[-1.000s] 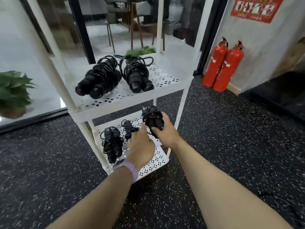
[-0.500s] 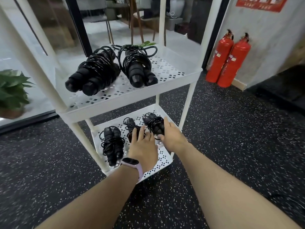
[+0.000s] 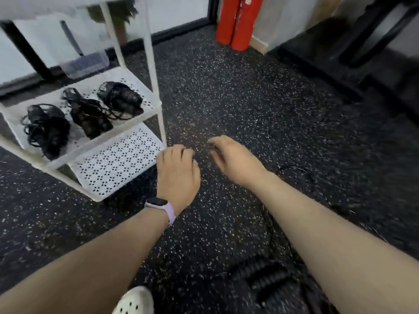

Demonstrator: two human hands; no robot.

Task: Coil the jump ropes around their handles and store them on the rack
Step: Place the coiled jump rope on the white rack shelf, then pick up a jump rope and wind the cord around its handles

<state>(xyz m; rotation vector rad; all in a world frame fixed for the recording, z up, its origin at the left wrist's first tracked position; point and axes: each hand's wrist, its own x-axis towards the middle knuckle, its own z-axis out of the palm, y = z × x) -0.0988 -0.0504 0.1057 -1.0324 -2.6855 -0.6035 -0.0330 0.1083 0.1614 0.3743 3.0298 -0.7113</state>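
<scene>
Jump ropes point(image 3: 84, 114): three black coiled bundles, blurred, on rack point(image 3: 149, 103).

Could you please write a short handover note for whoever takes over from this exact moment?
Left hand: holds nothing, fingers loosely curled, above the floor beside the rack.
Right hand: also holds nothing, fingers relaxed.
Done: three coiled jump ropes lie side by side on the visible upper shelf; the perforated shelf below shows nothing on it.
Left: a dark, blurred item, possibly rope handles, lies on the floor near the right forearm, with a thin cord nearby. If it is a rope, coil and shelve it.
</scene>
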